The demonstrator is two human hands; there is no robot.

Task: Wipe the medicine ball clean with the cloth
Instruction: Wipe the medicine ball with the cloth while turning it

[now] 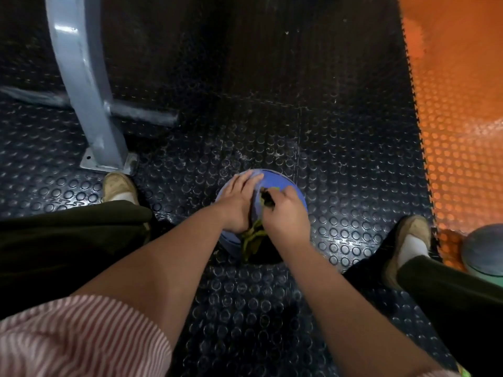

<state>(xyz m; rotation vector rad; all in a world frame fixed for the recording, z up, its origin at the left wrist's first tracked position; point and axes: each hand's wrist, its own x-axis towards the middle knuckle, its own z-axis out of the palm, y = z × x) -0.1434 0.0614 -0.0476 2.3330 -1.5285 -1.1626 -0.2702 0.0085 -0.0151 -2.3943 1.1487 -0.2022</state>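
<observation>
A blue medicine ball sits on the black studded floor mat between my feet. My left hand lies flat on the ball's top left, fingers straight and spread toward its far side. My right hand grips a dark green cloth against the top right of the ball. Part of the cloth bunches between my two hands and a tail hangs down the ball's near side. Both hands hide most of the ball's upper surface.
A grey metal machine leg with a bolted foot plate stands at the left, beside my left shoe. My right shoe is at the right. A second grey ball rests at the right edge on the orange mat.
</observation>
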